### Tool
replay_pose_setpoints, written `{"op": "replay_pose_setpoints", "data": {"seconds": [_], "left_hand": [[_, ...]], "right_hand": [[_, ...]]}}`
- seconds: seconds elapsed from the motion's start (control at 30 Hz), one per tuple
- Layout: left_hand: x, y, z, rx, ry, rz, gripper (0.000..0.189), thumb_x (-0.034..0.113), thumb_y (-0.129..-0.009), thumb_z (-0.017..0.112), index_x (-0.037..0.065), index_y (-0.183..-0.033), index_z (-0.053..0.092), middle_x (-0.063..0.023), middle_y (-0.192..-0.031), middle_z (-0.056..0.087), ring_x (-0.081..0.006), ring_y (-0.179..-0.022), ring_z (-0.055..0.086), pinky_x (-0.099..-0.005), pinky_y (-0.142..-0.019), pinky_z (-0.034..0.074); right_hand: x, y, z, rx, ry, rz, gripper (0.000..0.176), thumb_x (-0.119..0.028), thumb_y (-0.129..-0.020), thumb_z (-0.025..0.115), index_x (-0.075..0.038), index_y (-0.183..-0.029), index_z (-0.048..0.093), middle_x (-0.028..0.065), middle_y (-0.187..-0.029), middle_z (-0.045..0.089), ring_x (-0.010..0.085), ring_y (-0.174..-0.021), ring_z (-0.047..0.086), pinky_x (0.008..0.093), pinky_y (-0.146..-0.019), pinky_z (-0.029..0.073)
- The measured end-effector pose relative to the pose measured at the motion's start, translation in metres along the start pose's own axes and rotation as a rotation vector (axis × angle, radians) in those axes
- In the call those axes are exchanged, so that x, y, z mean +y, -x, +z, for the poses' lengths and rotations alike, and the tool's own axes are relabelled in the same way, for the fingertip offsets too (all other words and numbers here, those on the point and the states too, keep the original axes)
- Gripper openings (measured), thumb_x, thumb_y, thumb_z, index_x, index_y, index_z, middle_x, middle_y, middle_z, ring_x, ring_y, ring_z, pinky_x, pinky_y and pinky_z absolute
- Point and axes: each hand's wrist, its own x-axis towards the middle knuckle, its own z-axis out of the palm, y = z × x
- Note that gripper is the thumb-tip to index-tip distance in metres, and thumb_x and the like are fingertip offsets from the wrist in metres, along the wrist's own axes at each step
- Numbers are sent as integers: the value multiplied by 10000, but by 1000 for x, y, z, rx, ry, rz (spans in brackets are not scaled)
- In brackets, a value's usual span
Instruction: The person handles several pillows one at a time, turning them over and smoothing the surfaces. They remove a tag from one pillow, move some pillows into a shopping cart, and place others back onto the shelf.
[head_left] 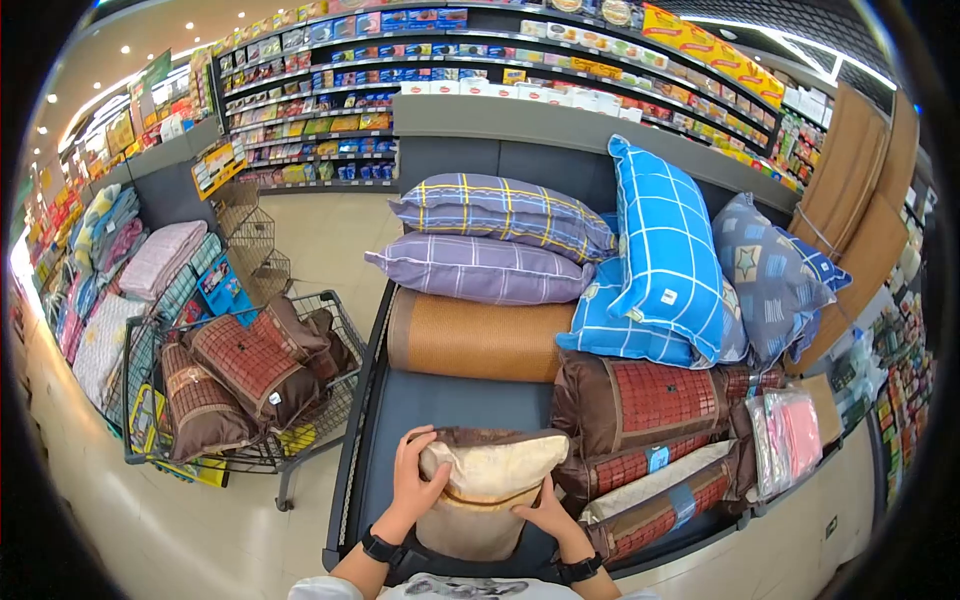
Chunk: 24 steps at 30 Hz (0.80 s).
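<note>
One cream-and-taupe pillow (475, 530) is resting between the left hand (415, 480) and the right hand (550, 515)

At the lower centre of the frame, the pillow is sitting on the near part of the dark surface (450, 400), close to the person's body. The left hand is gripping its upper left edge, thumb in front; the right hand is pinching its right side. The hands are taking opposite sides, probably because something so soft is needing support from both.

At the centre, a tan rolled mat (480, 335) is lying across the surface, with plaid pillows (480, 268) stacking up behind or upon it; I cannot tell which. To the right, red-and-brown pillows (650, 400) are crowding the right hand, leaving little room there. Blue checked pillows (665, 245) are lying just beyond them, and plastic-wrapped packs (790, 430) are resting farther right. At the left, a wire cart (345, 350) is holding similar brown pillows (255, 355).
</note>
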Motion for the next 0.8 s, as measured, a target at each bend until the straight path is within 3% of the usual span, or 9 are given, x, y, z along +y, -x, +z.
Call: {"op": "replay_pose_setpoints", "data": {"seconds": [0.03,0.13,0.23,0.3,0.37,0.47,0.6,0.73,0.8], "left_hand": [[-4,3,-1,-23,47,-33,461,98,-722,648,71,-1146,467,-164,-1215,448,-329,-1093,460,-409,-917,378],[-14,0,-2,-81,47,-83,472,87,-729,647,74,-1161,458,-171,-1231,433,-333,-1097,457,-403,-920,380],[-24,2,2,-66,116,-88,548,88,-738,663,50,-1212,392,-172,-1244,421,-313,-1122,446,-386,-938,372],[-29,3,8,-35,161,-94,588,91,-743,670,42,-1237,354,-172,-1255,410,-299,-1134,439,-383,-947,365],[-36,9,12,23,374,-188,668,97,-750,675,28,-1279,273,-170,-1247,396,-269,-1145,421,-377,-958,353],[-44,10,7,-49,213,-253,718,99,-752,675,28,-1304,222,-172,-1226,384,-256,-1147,407,-370,-967,341],[-56,13,6,-73,290,-331,766,99,-741,684,22,-1321,189,-186,-1238,363,-266,-1161,394,-363,-983,325],[-64,22,9,44,228,-292,778,132,-757,681,9,-1329,167,-212,-1279,338,-291,-1201,374,-367,-990,323],[-66,28,10,-28,380,-561,786,199,-791,659,-15,-1333,132,-237,-1308,313,-320,-1233,349,-378,-1003,313]], "right_hand": [[10,-3,-2,-9,7,5,1044,-322,-701,742,14,-1383,27,208,-1399,187,293,-1301,203,361,-1038,228],[32,-15,-7,20,30,25,1057,-199,-655,787,-35,-1386,42,151,-1376,254,247,-1284,233,345,-1032,239],[35,-20,-8,-7,-19,-44,1130,-361,-628,804,1,-1383,45,193,-1396,191,286,-1287,230,366,-1032,247],[37,-25,-11,44,58,-25,1019,-215,-632,813,-19,-1368,136,141,-1350,308,232,-1250,297,345,-1021,263],[29,-25,-11,12,12,4,1000,-209,-627,816,-12,-1359,164,136,-1336,332,227,-1234,321,342,-1013,277],[23,-25,-4,-26,-74,61,969,-188,-616,822,5,-1344,211,125,-1309,377,214,-1202,369,332,-993,306],[25,-32,-4,-18,-85,111,986,-174,-611,821,6,-1354,199,123,-1314,374,218,-1205,364,328,-988,308],[29,-28,5,-25,-108,129,1008,-181,-608,823,11,-1359,179,125,-1311,376,228,-1203,362,334,-985,304],[39,-27,7,15,-177,137,1014,-183,-606,824,15,-1355,171,129,-1317,367,232,-1203,361,342,-988,302]]}}
